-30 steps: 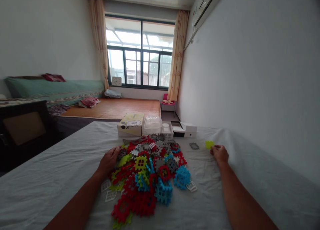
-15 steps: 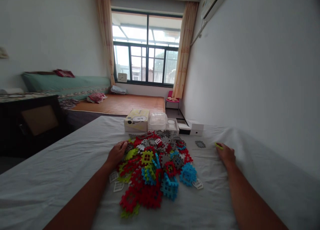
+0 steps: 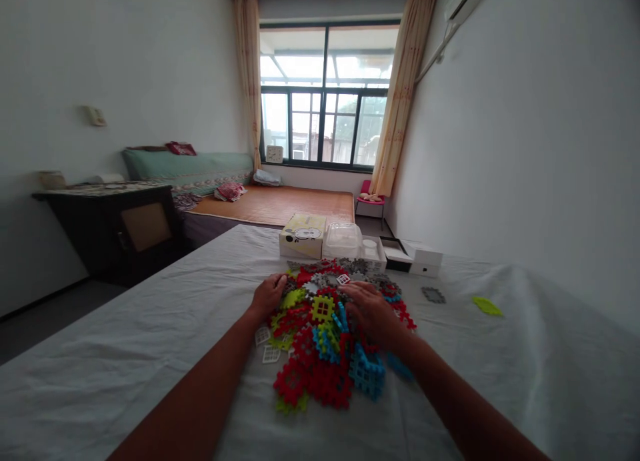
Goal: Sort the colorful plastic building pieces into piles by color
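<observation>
A heap of notched plastic building pieces (image 3: 320, 381) in red, blue, lime green and grey is spread over the cloth in front of me. At its left edge rests my left hand (image 3: 269, 295), fingers loosely bent against the pieces and partly hidden. My right hand (image 3: 371, 312) reaches over the right side of the heap with its fingers stretched out and apart, covering pieces beneath it. A white window-shaped piece (image 3: 343, 279) lies just beyond those fingertips. Off to the right, a lime-green piece (image 3: 487, 305) and a grey notched frame (image 3: 433, 295) lie separately on the cloth.
Behind the heap stand a yellow-and-white box (image 3: 303, 237), a clear plastic container (image 3: 343, 239), an open black-lined box (image 3: 396, 254) and a white box (image 3: 426, 261). White lattice pieces (image 3: 271, 354) lie left of the heap. A grey cloth (image 3: 200, 294) covers the table.
My right hand has let go of the lime-green piece on the right and moved left over the heap. The left hand stays at the heap's edge. The view has turned left.
</observation>
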A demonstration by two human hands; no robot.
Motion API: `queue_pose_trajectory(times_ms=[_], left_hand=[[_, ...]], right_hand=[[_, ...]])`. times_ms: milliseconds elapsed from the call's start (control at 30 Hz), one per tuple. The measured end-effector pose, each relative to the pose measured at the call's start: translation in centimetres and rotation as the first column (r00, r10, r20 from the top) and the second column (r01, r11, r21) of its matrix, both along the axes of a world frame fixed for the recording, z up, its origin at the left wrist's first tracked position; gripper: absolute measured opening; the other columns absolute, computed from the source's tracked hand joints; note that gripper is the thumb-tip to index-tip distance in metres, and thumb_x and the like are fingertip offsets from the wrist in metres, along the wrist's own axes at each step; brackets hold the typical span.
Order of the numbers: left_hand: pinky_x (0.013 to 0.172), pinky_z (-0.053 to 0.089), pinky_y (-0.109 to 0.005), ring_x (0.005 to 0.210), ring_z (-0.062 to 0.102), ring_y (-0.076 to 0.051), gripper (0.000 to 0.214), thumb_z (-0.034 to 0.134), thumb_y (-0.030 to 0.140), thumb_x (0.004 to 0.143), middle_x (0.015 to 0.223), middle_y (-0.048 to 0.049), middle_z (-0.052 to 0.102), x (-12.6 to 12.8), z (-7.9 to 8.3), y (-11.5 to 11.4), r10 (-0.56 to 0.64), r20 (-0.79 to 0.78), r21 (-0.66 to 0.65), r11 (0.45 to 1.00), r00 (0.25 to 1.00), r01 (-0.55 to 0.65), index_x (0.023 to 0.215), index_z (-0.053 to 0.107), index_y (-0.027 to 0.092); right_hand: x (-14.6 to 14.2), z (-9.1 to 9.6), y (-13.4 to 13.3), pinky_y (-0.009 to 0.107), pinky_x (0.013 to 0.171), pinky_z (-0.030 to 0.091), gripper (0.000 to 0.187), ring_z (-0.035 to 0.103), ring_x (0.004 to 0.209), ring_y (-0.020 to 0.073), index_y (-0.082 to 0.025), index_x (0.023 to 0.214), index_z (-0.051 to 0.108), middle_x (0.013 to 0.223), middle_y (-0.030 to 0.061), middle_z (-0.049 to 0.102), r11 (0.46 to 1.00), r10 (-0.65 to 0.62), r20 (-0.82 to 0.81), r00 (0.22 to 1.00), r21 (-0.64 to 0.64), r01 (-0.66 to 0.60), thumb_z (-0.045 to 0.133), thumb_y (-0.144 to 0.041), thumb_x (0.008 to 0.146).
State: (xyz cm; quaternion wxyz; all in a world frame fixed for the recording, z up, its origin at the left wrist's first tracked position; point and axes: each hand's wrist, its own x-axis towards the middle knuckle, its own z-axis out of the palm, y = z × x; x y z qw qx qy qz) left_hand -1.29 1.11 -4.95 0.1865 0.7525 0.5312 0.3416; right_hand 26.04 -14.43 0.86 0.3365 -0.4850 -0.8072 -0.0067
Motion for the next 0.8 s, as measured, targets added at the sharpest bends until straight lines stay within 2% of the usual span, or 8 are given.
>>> queue_pose_trajectory(times_ms=[133, 333, 500, 600, 700, 733, 767, 800], left_hand=[[0.089, 0.044, -0.029, 0.104, 0.061, -0.022, 0.042, 0.037, 0.039, 0.090, 0.114, -0.0097, 0.068, 0.0, 0.1, -0.1, 0.003, -0.017, 0.003, 1.000, 1.000, -0.003, 0.112, 0.066, 0.017], [0.089, 0.044, -0.029, 0.104, 0.062, -0.022, 0.042, 0.038, 0.038, 0.089, 0.113, -0.0100, 0.068, 0.2, 0.4, -0.3, -0.001, -0.037, 0.006, 1.000, 0.999, 0.002, 0.111, 0.066, 0.016], [0.088, 0.045, -0.028, 0.104, 0.063, -0.022, 0.044, 0.038, 0.040, 0.087, 0.113, -0.0082, 0.069, 0.1, 0.7, -0.2, -0.006, -0.043, -0.006, 1.000, 0.999, 0.006, 0.112, 0.065, 0.017], [0.088, 0.045, -0.027, 0.104, 0.062, -0.022, 0.048, 0.037, 0.042, 0.085, 0.113, -0.0076, 0.069, -0.1, 0.6, 0.0, -0.011, -0.053, -0.016, 1.000, 0.999, 0.010, 0.115, 0.064, 0.016], [0.088, 0.046, -0.028, 0.104, 0.062, -0.023, 0.051, 0.037, 0.045, 0.083, 0.113, -0.0075, 0.069, -0.2, 0.6, 0.3, -0.015, -0.059, -0.010, 1.000, 0.998, 0.014, 0.114, 0.065, 0.016], [0.088, 0.046, -0.028, 0.104, 0.062, -0.023, 0.052, 0.037, 0.046, 0.083, 0.113, -0.0077, 0.069, -0.2, 0.5, 0.4, -0.016, -0.059, -0.009, 1.000, 0.998, 0.015, 0.114, 0.065, 0.015], [0.088, 0.046, -0.029, 0.104, 0.062, -0.024, 0.052, 0.037, 0.046, 0.082, 0.112, -0.0077, 0.069, -0.2, 0.5, 0.4, -0.017, -0.059, -0.010, 1.000, 0.998, 0.016, 0.114, 0.065, 0.015], [0.087, 0.046, -0.029, 0.103, 0.063, -0.024, 0.052, 0.037, 0.046, 0.082, 0.112, -0.0074, 0.069, -0.3, 0.5, 0.4, -0.017, -0.061, -0.014, 1.000, 0.998, 0.016, 0.113, 0.065, 0.016]], right_hand=[[-5.3, -0.4, -1.1, 0.046, 0.104, 0.035, 0.044, 0.045, 0.124, 0.0266, -0.029, 0.135, 0.047, 0.133, 0.0043, 0.055, 0.998, 0.037, 0.093, 0.995, -0.057, -0.031, 0.048, -0.029, 0.091], [-5.1, -0.6, -1.9, 0.042, 0.094, 0.042, 0.050, 0.052, 0.111, 0.0248, -0.028, 0.127, 0.054, 0.120, 0.0082, 0.059, 0.996, 0.019, -0.021, 1.000, -0.084, -0.021, 0.060, -0.015, 0.079], [-5.0, 1.4, -2.5, 0.034, 0.085, 0.046, 0.013, 0.060, 0.091, 0.0184, -0.026, 0.092, 0.068, 0.092, 0.0013, 0.067, 0.975, 0.110, -0.262, 0.959, -0.158, -0.155, 0.061, -0.022, 0.081], [-1.3, 1.9, -0.8, 0.030, 0.076, 0.049, 0.016, 0.062, 0.080, 0.0161, -0.021, 0.086, 0.067, 0.085, 0.0004, 0.068, 0.972, 0.031, -0.477, 0.879, -0.189, -0.137, 0.063, -0.035, 0.080], [7.2, 1.0, 1.0, 0.029, 0.066, 0.051, 0.035, 0.063, 0.073, 0.0170, -0.016, 0.094, 0.064, 0.082, 0.0037, 0.069, 0.959, -0.281, -0.651, 0.705, -0.208, 0.191, 0.061, -0.046, 0.077], [10.5, 0.5, 1.1, 0.029, 0.064, 0.051, 0.039, 0.064, 0.071, 0.0175, -0.015, 0.098, 0.062, 0.082, 0.0049, 0.070, 0.901, -0.420, -0.679, 0.602, -0.232, 0.367, 0.060, -0.047, 0.076], [13.8, -0.1, 0.9, 0.028, 0.062, 0.051, 0.042, 0.065, 0.068, 0.0174, -0.015, 0.102, 0.061, 0.080, 0.0048, 0.071, 0.794, -0.566, -0.651, 0.505, -0.267, 0.546, 0.059, -0.047, 0.075], [16.9, -0.7, 0.3, 0.027, 0.061, 0.051, 0.044, 0.065, 0.065, 0.0172, -0.015, 0.104, 0.060, 0.077, 0.0039, 0.071, 0.646, -0.695, -0.597, 0.402, -0.273, 0.713, 0.059, -0.048, 0.074]])
